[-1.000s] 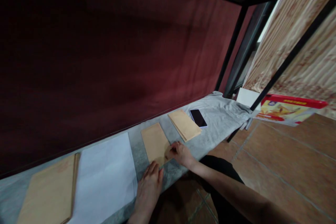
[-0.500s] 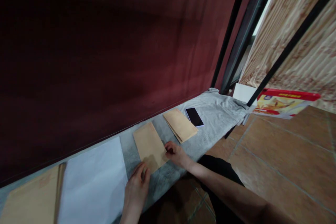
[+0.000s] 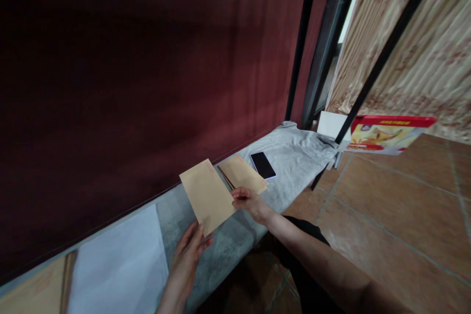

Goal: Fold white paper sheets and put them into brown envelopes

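A brown paper envelope [image 3: 206, 196] is held up off the grey cloth, tilted, between my two hands. My left hand [image 3: 189, 245] is closed on its lower left corner, thumb on top and fingers beneath. At its right edge my right hand [image 3: 250, 204] pinches the paper, with some fingertips hidden behind it. Just beyond my right hand a small stack of brown envelopes [image 3: 245, 174] lies on the cloth. White paper [image 3: 119, 260] lies flat to the left of my left hand.
A dark-screened phone [image 3: 263, 165] lies past the envelope stack on the grey cloth [image 3: 294, 144]. More brown envelopes [image 3: 35, 287] sit at the far left. A dark red panel [image 3: 147, 83] rises behind. Black metal posts [image 3: 297, 59] and a red-and-yellow box [image 3: 390, 135] stand at right.
Both hands have closed on the envelope and lifted it from the cloth, tilting it up. The whole view has shifted slightly, so the other things appear further left.
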`<state>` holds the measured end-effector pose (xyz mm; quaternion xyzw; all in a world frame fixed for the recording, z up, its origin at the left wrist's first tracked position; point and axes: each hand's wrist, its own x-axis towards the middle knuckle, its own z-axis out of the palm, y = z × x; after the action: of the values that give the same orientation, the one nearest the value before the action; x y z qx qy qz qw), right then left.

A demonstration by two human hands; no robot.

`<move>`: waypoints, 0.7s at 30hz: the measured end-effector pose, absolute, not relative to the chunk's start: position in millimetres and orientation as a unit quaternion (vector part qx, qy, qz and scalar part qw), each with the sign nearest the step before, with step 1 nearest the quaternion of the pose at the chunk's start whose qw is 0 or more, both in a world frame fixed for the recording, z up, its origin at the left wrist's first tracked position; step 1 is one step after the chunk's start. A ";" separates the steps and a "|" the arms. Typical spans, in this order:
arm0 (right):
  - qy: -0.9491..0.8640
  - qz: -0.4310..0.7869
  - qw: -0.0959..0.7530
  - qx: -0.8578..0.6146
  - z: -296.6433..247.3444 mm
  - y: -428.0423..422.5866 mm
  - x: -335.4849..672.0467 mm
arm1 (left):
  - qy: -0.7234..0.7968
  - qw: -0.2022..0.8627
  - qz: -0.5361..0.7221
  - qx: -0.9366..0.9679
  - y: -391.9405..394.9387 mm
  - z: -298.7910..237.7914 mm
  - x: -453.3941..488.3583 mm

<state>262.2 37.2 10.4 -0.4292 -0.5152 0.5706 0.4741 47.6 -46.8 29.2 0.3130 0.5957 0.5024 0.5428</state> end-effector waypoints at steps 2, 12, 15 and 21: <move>-0.530 0.539 0.471 -0.455 13.7 42.5 272.0 | 0.576 0.558 0.508 0.314 -33.0 39.8 67.3; -0.542 0.303 0.405 -0.672 26.3 70.2 359.0 | 0.524 0.575 0.541 0.320 39.9 31.1 157.2; -0.568 0.210 0.292 -0.741 25.6 63.2 373.0 | 0.529 0.576 0.534 0.321 45.6 20.7 170.9; -0.599 0.177 0.204 -0.754 19.5 57.3 368.7 | 0.548 0.562 0.521 0.336 46.3 11.5 182.8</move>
<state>368.7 57.3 19.5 -0.7543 -0.5987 0.1766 0.2035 182.8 46.3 11.5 0.3360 0.5478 0.5207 0.5621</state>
